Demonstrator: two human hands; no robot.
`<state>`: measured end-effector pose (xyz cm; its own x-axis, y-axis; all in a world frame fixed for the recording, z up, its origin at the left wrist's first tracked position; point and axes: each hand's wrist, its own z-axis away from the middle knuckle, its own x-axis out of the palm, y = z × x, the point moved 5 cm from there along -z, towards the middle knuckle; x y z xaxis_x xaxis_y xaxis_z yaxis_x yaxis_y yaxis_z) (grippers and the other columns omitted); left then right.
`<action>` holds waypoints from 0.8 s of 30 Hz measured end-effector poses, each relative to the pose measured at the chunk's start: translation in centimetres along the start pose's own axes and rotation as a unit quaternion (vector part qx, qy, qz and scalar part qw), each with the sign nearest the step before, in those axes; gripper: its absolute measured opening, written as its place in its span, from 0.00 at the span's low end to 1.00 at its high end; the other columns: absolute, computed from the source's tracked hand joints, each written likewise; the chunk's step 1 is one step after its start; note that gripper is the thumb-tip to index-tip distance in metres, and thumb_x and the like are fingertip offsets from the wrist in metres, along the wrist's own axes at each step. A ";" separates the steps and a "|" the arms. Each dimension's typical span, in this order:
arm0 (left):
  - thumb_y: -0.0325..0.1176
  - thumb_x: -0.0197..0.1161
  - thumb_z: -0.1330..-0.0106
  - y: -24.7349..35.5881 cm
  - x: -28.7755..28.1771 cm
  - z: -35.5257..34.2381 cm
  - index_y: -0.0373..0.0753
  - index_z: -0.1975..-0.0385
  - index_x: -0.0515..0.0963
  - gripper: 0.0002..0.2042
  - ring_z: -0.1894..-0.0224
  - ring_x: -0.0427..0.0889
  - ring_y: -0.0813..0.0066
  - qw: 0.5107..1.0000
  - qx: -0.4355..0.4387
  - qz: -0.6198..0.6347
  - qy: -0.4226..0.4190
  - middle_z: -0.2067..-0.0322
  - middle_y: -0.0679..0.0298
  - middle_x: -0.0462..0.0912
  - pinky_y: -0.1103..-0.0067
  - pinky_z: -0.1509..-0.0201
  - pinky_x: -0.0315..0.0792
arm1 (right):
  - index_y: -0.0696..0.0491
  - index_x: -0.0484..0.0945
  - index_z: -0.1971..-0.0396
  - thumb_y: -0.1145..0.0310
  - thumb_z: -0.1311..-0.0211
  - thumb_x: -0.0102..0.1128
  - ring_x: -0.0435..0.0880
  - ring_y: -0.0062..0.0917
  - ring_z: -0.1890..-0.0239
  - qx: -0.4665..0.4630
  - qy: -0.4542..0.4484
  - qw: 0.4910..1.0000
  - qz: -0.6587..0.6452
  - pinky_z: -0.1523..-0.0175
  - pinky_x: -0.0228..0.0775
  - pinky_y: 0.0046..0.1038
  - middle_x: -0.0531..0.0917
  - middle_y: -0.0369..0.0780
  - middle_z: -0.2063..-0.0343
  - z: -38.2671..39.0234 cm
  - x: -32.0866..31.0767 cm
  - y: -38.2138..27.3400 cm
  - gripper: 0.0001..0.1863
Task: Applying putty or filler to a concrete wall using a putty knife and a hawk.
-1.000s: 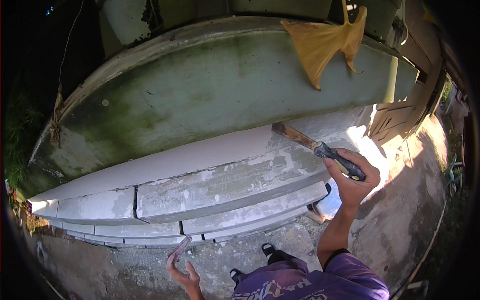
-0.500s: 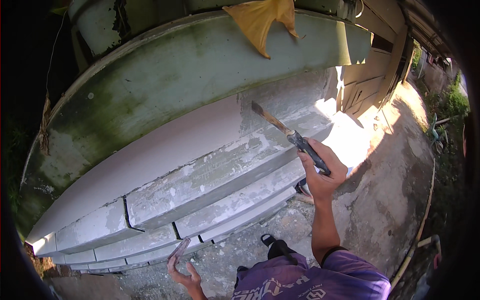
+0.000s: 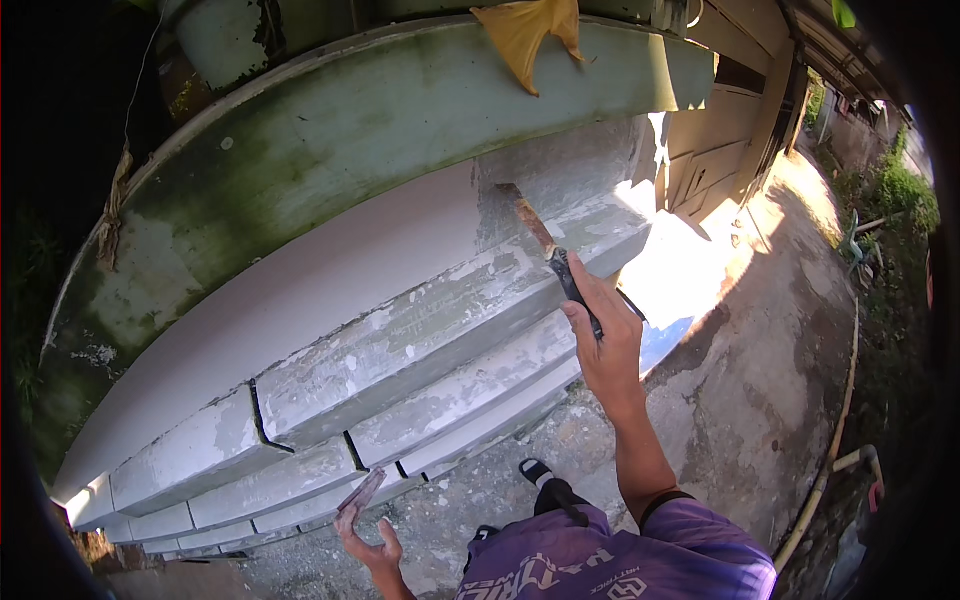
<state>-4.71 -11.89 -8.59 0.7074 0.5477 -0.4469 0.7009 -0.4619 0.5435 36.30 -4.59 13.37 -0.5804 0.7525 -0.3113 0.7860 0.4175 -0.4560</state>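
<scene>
My right hand is wrapped round the dark handle of a scraper. Its narrow, rusty blade points up toward a rough grey patch of the wall, with the tip over that patch's left part; contact is hard to tell. Left of it, the wall is smooth and pale. Low in the view, my left hand is closed on a small flat greyish-pink piece, the thumb standing apart. That piece is beside the lower stepped ledges, and its kind cannot be made out.
Stepped ledges with flaking white paint run below the wall, crossed by dark gaps. A mossy green overhang juts above, a dry yellow leaf hanging over it. Rough concrete ground lies right, bordered by a long pipe.
The view has shifted slightly. My right hand has moved left and a little up with the scraper, whose blade now stands steeper. My left hand keeps about the same place.
</scene>
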 end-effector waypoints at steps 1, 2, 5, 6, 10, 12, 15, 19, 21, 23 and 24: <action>0.32 0.63 0.43 -0.2 -0.2 0.1 0.32 0.44 0.68 0.25 0.49 0.73 0.49 1.000 -0.011 0.004 -0.006 0.52 0.50 0.75 0.58 0.38 0.62 | 0.54 0.76 0.42 0.76 0.44 0.66 0.81 0.37 0.60 0.045 -0.027 0.999 0.013 0.56 0.74 0.30 0.80 0.46 0.56 -0.1 0.0 0.6 0.26; 0.32 0.63 0.43 -0.2 -0.5 0.2 0.32 0.44 0.68 0.25 0.49 0.73 0.49 1.000 -0.012 0.003 -0.005 0.52 0.50 0.75 0.58 0.38 0.62 | 0.53 0.75 0.40 0.75 0.43 0.65 0.81 0.36 0.63 0.090 -0.053 0.994 0.026 0.58 0.74 0.31 0.80 0.45 0.59 -0.2 0.0 1.3 0.27; 0.32 0.63 0.43 -0.5 -1.0 0.3 0.32 0.44 0.67 0.26 0.48 0.73 0.48 1.000 -0.015 -0.025 0.008 0.51 0.50 0.75 0.58 0.39 0.63 | 0.49 0.76 0.41 0.76 0.42 0.63 0.79 0.33 0.68 0.015 -0.035 0.996 0.082 0.63 0.71 0.30 0.79 0.43 0.64 -0.9 -1.1 3.5 0.26; 0.32 0.63 0.43 -0.6 -1.2 0.3 0.32 0.44 0.67 0.26 0.48 0.72 0.47 0.999 -0.006 -0.037 0.011 0.51 0.49 0.75 0.58 0.39 0.63 | 0.47 0.80 0.45 0.75 0.46 0.68 0.77 0.28 0.72 0.029 -0.027 0.997 0.069 0.66 0.71 0.28 0.80 0.41 0.64 -1.2 -1.7 4.2 0.25; 0.31 0.62 0.42 0.2 -2.0 0.2 0.32 0.44 0.67 0.25 0.48 0.72 0.45 0.998 0.000 -0.061 0.027 0.51 0.48 0.74 0.58 0.39 0.63 | 0.51 0.86 0.56 0.73 0.57 0.75 0.80 0.23 0.73 -0.078 -0.045 0.990 0.107 0.70 0.71 0.23 0.82 0.39 0.68 -3.8 -5.5 4.0 0.22; 0.33 0.60 0.40 0.3 -1.7 0.4 0.30 0.43 0.66 0.25 0.45 0.72 0.52 0.996 -0.004 -0.079 0.031 0.48 0.48 0.73 0.63 0.39 0.64 | 0.54 0.86 0.60 0.74 0.57 0.76 0.83 0.24 0.71 -0.126 -0.036 0.987 0.095 0.70 0.73 0.21 0.83 0.39 0.69 -5.2 -6.6 4.6 0.19; 0.32 0.60 0.40 0.7 -0.7 0.1 0.30 0.43 0.66 0.25 0.47 0.73 0.54 0.996 -0.019 -0.066 0.059 0.49 0.49 0.73 0.64 0.41 0.65 | 0.56 0.86 0.63 0.74 0.57 0.75 0.84 0.23 0.71 -0.176 -0.021 0.978 0.112 0.69 0.75 0.20 0.85 0.38 0.70 -7.4 -4.3 4.4 0.17; 0.31 0.61 0.42 2.3 0.4 -0.3 0.31 0.45 0.67 0.24 0.50 0.73 0.52 0.996 -0.025 -0.049 0.068 0.51 0.50 0.74 0.63 0.43 0.65 | 0.56 0.86 0.65 0.74 0.57 0.75 0.85 0.23 0.71 -0.191 -0.031 0.978 0.077 0.68 0.76 0.20 0.86 0.39 0.69 -9.0 -3.6 4.5 0.15; 0.30 0.62 0.44 3.4 1.0 -0.6 0.33 0.47 0.69 0.24 0.53 0.75 0.51 0.996 -0.026 -0.051 0.065 0.54 0.51 0.76 0.60 0.44 0.65 | 0.57 0.86 0.66 0.75 0.60 0.77 0.86 0.24 0.70 -0.190 -0.038 0.979 0.063 0.66 0.77 0.20 0.86 0.41 0.69 -8.8 -3.7 4.6 0.16; 0.30 0.62 0.45 3.6 1.4 -0.6 0.33 0.47 0.69 0.24 0.53 0.75 0.51 0.995 -0.018 -0.077 0.066 0.54 0.51 0.76 0.60 0.44 0.66 | 0.58 0.86 0.66 0.76 0.61 0.77 0.86 0.24 0.69 -0.182 -0.038 0.981 0.052 0.65 0.77 0.20 0.86 0.41 0.69 -8.7 -5.2 5.0 0.16; 0.30 0.62 0.45 3.8 1.6 -0.6 0.33 0.48 0.69 0.24 0.53 0.75 0.51 0.993 -0.009 -0.100 0.064 0.54 0.51 0.76 0.60 0.44 0.66 | 0.58 0.87 0.66 0.77 0.63 0.78 0.87 0.25 0.69 -0.171 -0.038 0.984 0.044 0.64 0.78 0.21 0.87 0.42 0.70 -8.9 -6.0 5.5 0.17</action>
<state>-1.03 -12.37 -6.84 0.5358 0.7118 -0.4542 0.8238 -0.3226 0.4662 46.03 -2.31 20.11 -0.5115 0.7588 -0.4033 0.8517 0.5099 -0.1209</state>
